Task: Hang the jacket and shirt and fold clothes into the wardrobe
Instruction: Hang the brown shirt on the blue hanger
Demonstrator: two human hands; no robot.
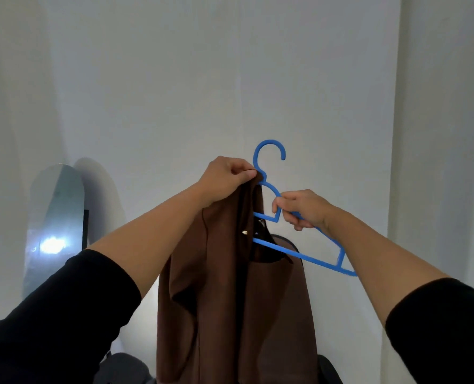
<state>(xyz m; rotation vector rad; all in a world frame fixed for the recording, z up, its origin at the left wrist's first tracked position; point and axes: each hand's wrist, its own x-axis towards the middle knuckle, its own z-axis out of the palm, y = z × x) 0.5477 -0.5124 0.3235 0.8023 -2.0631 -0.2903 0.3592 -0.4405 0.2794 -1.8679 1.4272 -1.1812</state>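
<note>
A brown garment [230,300] hangs in front of me, its left shoulder over a blue plastic hanger [299,254]. My left hand [224,180] pinches the brown fabric at the hanger's neck, just below the hook. My right hand [303,207] grips the hanger's right arm, which is bare and tilts down to the right. The garment's dark collar opening sits between the hanger's bars. The hanger's hook points up, free of any rail.
A white wall [174,92] fills the view ahead, with a white vertical panel edge [393,134] at the right. A curved mirror [54,231] leans at the lower left. Dark grey fabric [125,368] lies at the bottom.
</note>
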